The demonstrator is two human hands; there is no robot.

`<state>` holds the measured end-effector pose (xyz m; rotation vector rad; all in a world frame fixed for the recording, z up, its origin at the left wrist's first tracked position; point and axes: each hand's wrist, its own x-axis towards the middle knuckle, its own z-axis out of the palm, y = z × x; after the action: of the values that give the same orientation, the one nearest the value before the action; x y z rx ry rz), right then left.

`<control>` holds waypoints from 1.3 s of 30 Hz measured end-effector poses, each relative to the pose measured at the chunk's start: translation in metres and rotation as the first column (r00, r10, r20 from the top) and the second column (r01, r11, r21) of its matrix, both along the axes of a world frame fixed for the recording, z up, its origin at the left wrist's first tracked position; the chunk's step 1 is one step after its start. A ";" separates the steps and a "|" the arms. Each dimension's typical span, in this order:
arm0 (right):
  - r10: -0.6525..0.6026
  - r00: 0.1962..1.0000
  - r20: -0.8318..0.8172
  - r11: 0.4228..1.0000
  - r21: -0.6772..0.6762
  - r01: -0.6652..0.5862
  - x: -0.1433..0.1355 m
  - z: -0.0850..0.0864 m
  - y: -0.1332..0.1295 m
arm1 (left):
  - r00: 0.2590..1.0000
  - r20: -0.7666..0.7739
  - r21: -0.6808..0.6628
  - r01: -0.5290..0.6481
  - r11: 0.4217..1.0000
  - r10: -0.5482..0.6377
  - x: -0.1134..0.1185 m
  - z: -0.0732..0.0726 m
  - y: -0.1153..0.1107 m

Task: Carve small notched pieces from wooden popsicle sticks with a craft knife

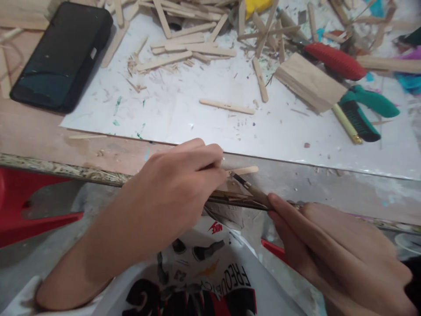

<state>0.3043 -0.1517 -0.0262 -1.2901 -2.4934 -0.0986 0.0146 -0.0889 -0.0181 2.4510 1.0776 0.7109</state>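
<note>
My left hand (184,180) is closed at the table's near edge, pinching a wooden popsicle stick (245,170) whose rounded end sticks out to the right. In my right hand (332,245) is a slim carving tool (251,188) with a wooden handle, a metal collar and a dark narrow tip. That tip meets the stick close to my left fingertips; whether it cuts into the wood I cannot tell. Another popsicle stick (226,106), with small marks at its middle, lies on the white sheet (171,101) beyond my hands.
Piled popsicle sticks (194,46) and shavings lie at the back. A black phone (62,57) rests at the left. On the right are a wooden block (311,81), a red-handled tool (335,59) and green-handled pliers (375,101). A red chair (19,206) stands below the table.
</note>
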 end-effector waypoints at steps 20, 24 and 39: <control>-0.012 1.000 0.008 0.999 0.035 0.012 -0.006 0.006 -0.005 | 1.000 -0.011 0.012 -0.002 1.000 0.002 0.000 0.001 0.000; 0.030 1.000 0.007 0.994 0.105 -0.031 -0.007 -0.002 -0.005 | 1.000 -0.017 -0.007 0.010 1.000 -0.010 -0.001 0.001 0.001; -0.346 0.923 -0.169 0.928 -0.206 0.311 -0.012 0.020 -0.014 | 1.000 -0.014 -0.021 0.019 1.000 -0.019 -0.002 0.001 0.002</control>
<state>0.2924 -0.1656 -0.0063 -1.6942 -2.1330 0.1714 0.0130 -0.0866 -0.0174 2.4492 1.0607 0.6741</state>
